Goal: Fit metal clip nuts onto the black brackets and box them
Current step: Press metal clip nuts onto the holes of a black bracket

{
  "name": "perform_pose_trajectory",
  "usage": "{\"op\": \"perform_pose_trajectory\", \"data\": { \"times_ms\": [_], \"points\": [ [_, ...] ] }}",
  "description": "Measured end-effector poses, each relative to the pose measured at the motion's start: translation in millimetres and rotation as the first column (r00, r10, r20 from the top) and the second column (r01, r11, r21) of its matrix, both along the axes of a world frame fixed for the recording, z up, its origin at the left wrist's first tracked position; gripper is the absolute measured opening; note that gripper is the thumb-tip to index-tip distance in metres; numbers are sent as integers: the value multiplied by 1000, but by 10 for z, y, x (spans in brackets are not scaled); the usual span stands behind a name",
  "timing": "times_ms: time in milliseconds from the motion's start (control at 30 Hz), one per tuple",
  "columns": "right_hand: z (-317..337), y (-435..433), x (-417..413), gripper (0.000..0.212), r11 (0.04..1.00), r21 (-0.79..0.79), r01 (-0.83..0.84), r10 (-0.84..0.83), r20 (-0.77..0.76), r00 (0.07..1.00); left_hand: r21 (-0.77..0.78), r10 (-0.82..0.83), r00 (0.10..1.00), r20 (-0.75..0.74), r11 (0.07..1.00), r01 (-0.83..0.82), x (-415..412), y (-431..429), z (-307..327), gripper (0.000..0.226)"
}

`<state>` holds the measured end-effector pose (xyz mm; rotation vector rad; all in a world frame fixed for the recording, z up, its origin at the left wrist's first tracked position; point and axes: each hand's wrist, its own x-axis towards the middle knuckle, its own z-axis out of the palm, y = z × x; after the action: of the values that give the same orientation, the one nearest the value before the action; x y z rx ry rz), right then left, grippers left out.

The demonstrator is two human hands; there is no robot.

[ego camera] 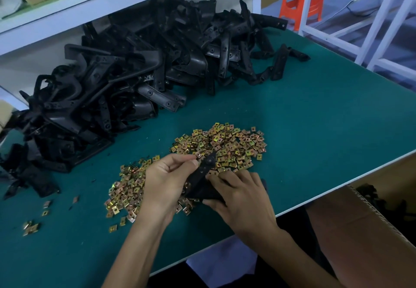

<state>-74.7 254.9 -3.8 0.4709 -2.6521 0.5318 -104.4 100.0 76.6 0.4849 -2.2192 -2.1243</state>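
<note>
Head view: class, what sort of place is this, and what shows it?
Probably a small factory assembly bench: a heap of black plastic brackets, loose gold-coloured metal clip nuts on a green table mat.

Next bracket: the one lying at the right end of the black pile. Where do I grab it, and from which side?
Pinch the bracket across its narrow bar near mid-length, coming from the right, where the mat is bare. Its left end appears to overlap the pile, so drawing it rightward probably frees it cleanest.
</note>
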Motion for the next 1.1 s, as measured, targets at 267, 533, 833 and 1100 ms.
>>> {"op": "perform_pose_trajectory", "data": {
  "times_ms": [267, 533, 833, 1100],
  "points": [
    [16, -5, -14, 50, 1000, 11, -6, 6, 21, 1000, -345, -295, 955, 38, 893, 290, -104, -105, 143, 9],
    [21, -8, 0, 49, 1000, -2, 17, -17, 4, 1000, -602, -166, 982, -89, 795, 80, 140, -33, -113, 28],
    [82, -15, 10, 48, 986, -148, 75, -75, 2, 997, -667, -230, 949, -217, 745, 28, 193, 12, -80, 26],
    [411, -123, 54, 56, 959, -259, 117, -134, -47, 990, -686, -201, 876, -438, 704, -181, 386, -204, 182, 39]
  ]
}}
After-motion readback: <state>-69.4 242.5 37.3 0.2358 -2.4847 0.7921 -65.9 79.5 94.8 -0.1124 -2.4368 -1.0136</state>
